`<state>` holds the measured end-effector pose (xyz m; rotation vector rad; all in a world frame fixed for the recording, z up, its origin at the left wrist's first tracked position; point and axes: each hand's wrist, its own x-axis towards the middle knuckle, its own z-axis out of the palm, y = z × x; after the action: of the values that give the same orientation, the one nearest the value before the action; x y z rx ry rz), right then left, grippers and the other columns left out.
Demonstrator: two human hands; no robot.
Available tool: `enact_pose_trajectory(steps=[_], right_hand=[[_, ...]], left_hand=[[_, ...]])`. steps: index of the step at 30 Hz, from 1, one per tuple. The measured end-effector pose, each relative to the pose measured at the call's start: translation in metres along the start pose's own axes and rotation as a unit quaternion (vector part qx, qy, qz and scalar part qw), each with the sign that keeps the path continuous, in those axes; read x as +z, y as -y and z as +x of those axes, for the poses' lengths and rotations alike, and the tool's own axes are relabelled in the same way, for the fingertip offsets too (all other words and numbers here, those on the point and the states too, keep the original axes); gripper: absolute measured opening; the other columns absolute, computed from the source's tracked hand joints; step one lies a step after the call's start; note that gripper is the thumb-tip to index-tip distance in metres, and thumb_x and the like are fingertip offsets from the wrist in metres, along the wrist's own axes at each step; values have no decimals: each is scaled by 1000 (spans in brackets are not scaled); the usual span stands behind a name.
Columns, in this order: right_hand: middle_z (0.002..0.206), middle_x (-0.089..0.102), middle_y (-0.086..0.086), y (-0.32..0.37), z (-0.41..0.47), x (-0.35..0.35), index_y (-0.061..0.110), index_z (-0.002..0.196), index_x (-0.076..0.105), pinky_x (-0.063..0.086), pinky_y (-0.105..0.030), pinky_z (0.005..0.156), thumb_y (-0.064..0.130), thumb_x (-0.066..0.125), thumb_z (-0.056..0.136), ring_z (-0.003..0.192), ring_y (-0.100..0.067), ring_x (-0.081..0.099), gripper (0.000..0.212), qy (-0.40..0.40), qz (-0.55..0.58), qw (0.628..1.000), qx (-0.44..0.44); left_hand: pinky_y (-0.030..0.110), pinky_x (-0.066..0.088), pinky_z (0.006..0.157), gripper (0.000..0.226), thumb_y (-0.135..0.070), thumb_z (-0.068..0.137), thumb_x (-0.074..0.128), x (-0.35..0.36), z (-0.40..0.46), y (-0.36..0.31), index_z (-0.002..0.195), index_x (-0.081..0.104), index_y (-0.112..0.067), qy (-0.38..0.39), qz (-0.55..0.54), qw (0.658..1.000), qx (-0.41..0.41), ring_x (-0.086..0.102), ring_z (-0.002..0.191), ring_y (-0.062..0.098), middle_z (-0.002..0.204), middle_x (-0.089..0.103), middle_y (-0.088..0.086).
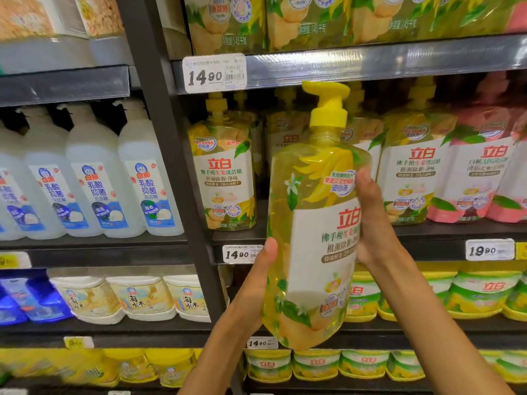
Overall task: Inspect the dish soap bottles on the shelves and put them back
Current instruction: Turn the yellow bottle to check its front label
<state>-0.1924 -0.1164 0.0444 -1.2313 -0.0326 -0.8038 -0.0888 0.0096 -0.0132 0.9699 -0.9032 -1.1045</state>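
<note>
Head cam: both hands are wrapped on a big clear-plastic dish soap bottle (310, 232), full of yellow liquid, w/ a yellow pump top and white-and-green label. It's held in the air in front of the shelves, tilted slightly, pump up. Left hand (251, 283) cups the lower side, thumb pressed on the front near the label edge. Right hand (370, 220) clamps the opposite side higher up, fingers behind the bottle, out of sight.

Handling, as a guess: liquid fills it nearly to the neck, so prob. heavy, weight low. Walls look thin and would give under a hard squeeze; the glossy film label looks slick. Best grip is the wide body from both sides, one palm under the base. Don't lift by the pump (328, 106); it may turn or dispense.

Just beyond the right fingertips, an open slot shows among matching yellow soap bottles (225, 163) on the dark metal shelf (242, 233), likely its spot.
</note>
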Motion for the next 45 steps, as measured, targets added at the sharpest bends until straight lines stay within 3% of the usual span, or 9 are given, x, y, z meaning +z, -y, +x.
enact_pose_trajectory(steps=[4, 8, 13, 20, 29, 34, 37, 40, 45], right_hand=[[100, 76, 3, -7, -5, -10, 25, 101, 77, 59, -29, 76, 60, 79, 62, 94, -13, 72, 52, -5, 42, 999, -23], [100, 75, -12, -1, -8, -4, 2, 122, 56, 60, -38, 72, 52, 89, 52, 92, -27, 73, 93, -98, -19, 995, -21], [97, 76, -9, 2, -7, 7, 12, 116, 60, 61, -36, 69, 44, 79, 70, 88, -25, 75, 59, -126, -103, 987, 17], [93, 77, -5, 0, 1, -2, 17, 111, 68, 61, -32, 65, 49, 63, 88, 87, -21, 75, 39, -115, -169, 972, 116], [114, 71, -11, 4, 44, -3, 16, 140, 43, 58, -49, 86, 57, 61, 84, 98, -24, 72, 72, -130, -177, 974, 59], [129, 62, -14, 2, 72, 0, 12, 144, 38, 58, -43, 86, 63, 61, 82, 108, -24, 68, 83, -161, -188, 969, 4], [138, 54, -13, -1, 79, 5, 13, 142, 40, 51, -49, 98, 75, 59, 73, 121, -26, 59, 95, -177, -229, 956, -35], [122, 63, -11, -9, 82, 5, 14, 125, 50, 53, -51, 92, 71, 57, 79, 110, -24, 65, 74, -178, -252, 947, -89], [138, 52, -16, -30, 84, -1, 5, 144, 34, 47, -51, 102, 69, 53, 80, 126, -27, 53, 93, -205, -279, 930, -121]], left_hand=[[14, 50, 83, 54, -85, 59, 57, -9, 0, -5, 103, 67, -54, -6, 110, 994, 3, 63, 107, -2, 110, 69, -23], [23, 52, 88, 73, -76, 66, 61, -8, 0, -5, 126, 54, -34, -47, 163, 982, 87, 62, 112, 5, 120, 67, -14], [13, 52, 72, 58, -33, 71, 76, 10, 1, 8, 122, 52, -19, -102, 175, 976, 81, 68, 97, 2, 108, 71, -7], [24, 57, 83, 49, -46, 73, 66, 8, -1, 16, 117, 62, -25, -106, 100, 989, 35, 70, 99, 13, 107, 74, -3], [34, 57, 86, 60, -46, 67, 70, -4, 36, -5, 120, 59, -22, -158, 128, 976, 76, 69, 101, 16, 111, 72, -1], [36, 58, 83, 68, -52, 61, 74, -17, 64, -23, 120, 59, -22, -175, 149, 968, 98, 71, 98, 16, 111, 72, 1], [33, 57, 85, 61, -51, 70, 76, -29, 76, -29, 121, 57, -24, -179, 193, 958, 115, 69, 100, 13, 112, 72, -2], [27, 56, 84, 62, -49, 69, 70, -39, 85, -27, 123, 55, -24, -178, 237, 946, 129, 68, 101, 9, 111, 71, -7], [10, 52, 68, 44, -37, 73, 77, -48, 94, -10, 111, 56, -29, -199, 242, 934, 174, 68, 93, -1, 94, 73, -22]])
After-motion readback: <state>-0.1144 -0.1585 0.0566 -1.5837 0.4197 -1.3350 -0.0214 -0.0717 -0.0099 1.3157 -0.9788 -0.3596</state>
